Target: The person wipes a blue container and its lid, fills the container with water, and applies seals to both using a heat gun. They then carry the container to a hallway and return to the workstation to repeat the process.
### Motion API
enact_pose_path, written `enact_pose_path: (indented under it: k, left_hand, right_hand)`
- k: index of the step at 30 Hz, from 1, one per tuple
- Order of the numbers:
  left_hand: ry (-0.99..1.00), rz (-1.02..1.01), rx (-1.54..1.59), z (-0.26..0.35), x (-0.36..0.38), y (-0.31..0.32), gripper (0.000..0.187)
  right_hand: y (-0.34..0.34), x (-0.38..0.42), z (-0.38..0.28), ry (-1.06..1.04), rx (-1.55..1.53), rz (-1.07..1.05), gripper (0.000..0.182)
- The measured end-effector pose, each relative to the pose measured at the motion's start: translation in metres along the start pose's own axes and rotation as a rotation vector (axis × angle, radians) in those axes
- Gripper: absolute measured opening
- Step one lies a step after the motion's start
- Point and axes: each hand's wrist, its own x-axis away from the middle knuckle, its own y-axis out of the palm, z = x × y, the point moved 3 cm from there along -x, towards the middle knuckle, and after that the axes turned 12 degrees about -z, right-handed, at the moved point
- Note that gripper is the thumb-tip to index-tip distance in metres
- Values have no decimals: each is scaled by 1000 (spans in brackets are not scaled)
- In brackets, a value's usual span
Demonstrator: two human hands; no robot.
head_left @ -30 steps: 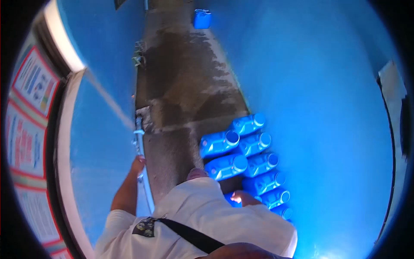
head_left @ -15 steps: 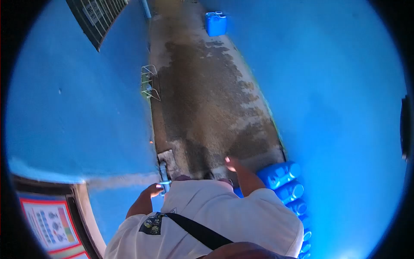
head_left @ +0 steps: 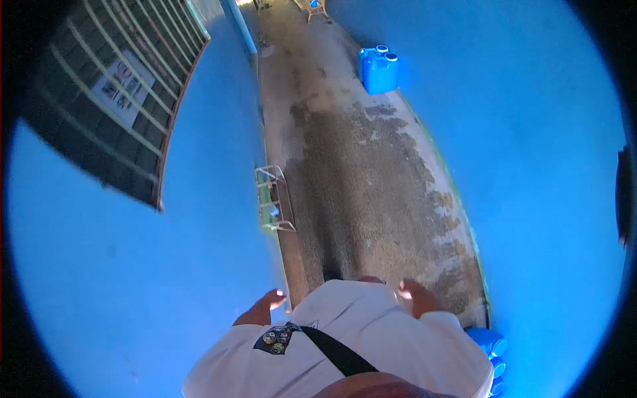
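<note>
My left hand (head_left: 276, 300) hangs beside my white shirt (head_left: 378, 328), close to the foot of the blue left wall. Its thumb and a fingertip show apart, with nothing visible in it. On the other side, my right hand (head_left: 410, 293) hangs low over the walkway. Its thumb points forward, the other fingers are partly hidden, and I see no object there. Ahead of my left hand, a small whitish metal rack (head_left: 276, 199) stands against the wall. Behind my right arm, several blue jerrycans (head_left: 488, 341) line the right wall.
A wet concrete walkway (head_left: 358, 179) runs ahead between blue walls. Farther along, blue jerrycans (head_left: 379, 71) stand by the right wall. A wooden stand (head_left: 313, 9) is at the far end. A barred window (head_left: 126, 86) and a blue pipe (head_left: 239, 25) are on the left.
I have moved forward along the walkway. The rack and far jerrycans appear nearer, the window shows more fully, and the near jerrycans and left-hand poster have slid back. Both hands still hang beside me.
</note>
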Motion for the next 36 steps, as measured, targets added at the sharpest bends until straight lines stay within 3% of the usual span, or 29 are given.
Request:
enact_pose_path:
  k: [1, 2, 3, 4, 5, 7, 9, 10, 13, 15, 17, 18, 19, 20, 21, 22, 24, 26, 28, 29, 30, 32, 34, 35, 36]
  left_hand:
    - [73, 241, -17, 31, -12, -57, 41]
    - [98, 251, -163, 33, -62, -114, 49]
    - [-46, 188, -134, 96, -51, -172, 53]
    - [152, 161, 123, 153, -36, -225, 56]
    - [253, 179, 155, 179, -63, -272, 47]
    - [353, 194, 181, 210, -128, -356, 39]
    - [475, 443, 99, 234, -179, -430, 43]
    - [470, 446, 97, 246, -198, -458, 43]
    - [326, 366, 243, 255, -235, -528, 50]
    - [110, 139, 122, 246, -250, -562, 28]
    - [-35, 30, 162, 246, -250, -602, 41]
    - [-103, -12, 222, 249, -251, -624, 50]
    - [-162, -34, 370, 255, -252, -643, 61]
    - [-160, -36, 371, 270, -253, -661, 61]
    - [-185, 29, 437, 282, -252, -683, 61]
    - [-208, 96, 499, 293, -261, -710, 61]
    - [-218, 93, 495, 302, -294, -758, 58]
    - [-230, 62, 469, 311, -337, -809, 56]
    - [-195, -152, 612, 310, -392, -865, 51]
    - [20, -217, 585, 303, -420, -900, 47]
    - [5, -240, 552, 322, -434, -941, 47]
    - [-38, -334, 648, 393, -459, -1012, 17]
    - [-148, -26, 451, 456, -496, -1086, 36]
    - [-139, 0, 309, 487, -517, -1131, 35]
    - [-127, 26, 164, 517, -544, -1173, 35]
  right_hand:
    - [41, -34, 32, 3, 103, -72, 44]
    - [76, -65, 60, -2, 206, -142, 43]
    - [99, -51, 88, -482, 244, 124, 39]
    - [47, -18, 43, -179, 73, -102, 30]
    - [19, 0, 24, -23, -78, -191, 30]
    - [-17, -10, 14, 51, -231, -188, 30]
    - [-78, -54, 0, 67, -295, -173, 30]
    - [-110, -81, -4, 70, -305, -161, 30]
    - [-235, -172, -29, 30, -261, -109, 29]
    - [-358, -240, -51, -21, -180, -1, 30]
    - [-518, -316, -84, -62, -188, 243, 30]
    - [-603, -354, -93, -26, -402, 345, 31]
    - [-703, -344, -118, -140, -525, 456, 32]
    - [-787, -365, -132, -159, -603, 469, 33]
    - [-863, -379, -146, -318, -524, 518, 35]
    - [-945, -338, -178, -326, -565, 572, 38]
    - [-1061, -335, -205, -401, -541, 677, 41]
    - [-1142, -341, -215, -420, -576, 666, 41]
    - [-1185, -370, -205, -374, -625, 621, 40]
    - [-1203, -400, -193, -376, -606, 609, 41]
    - [-1218, -431, -182, -383, -589, 603, 42]
    - [-1238, -476, -159, -296, -657, 596, 39]
    - [-1261, -484, -141, -79, -674, 359, 39]
    - [-1266, -503, -129, -67, -648, 553, 36]
    - [-1280, -512, -123, -53, -681, 545, 36]
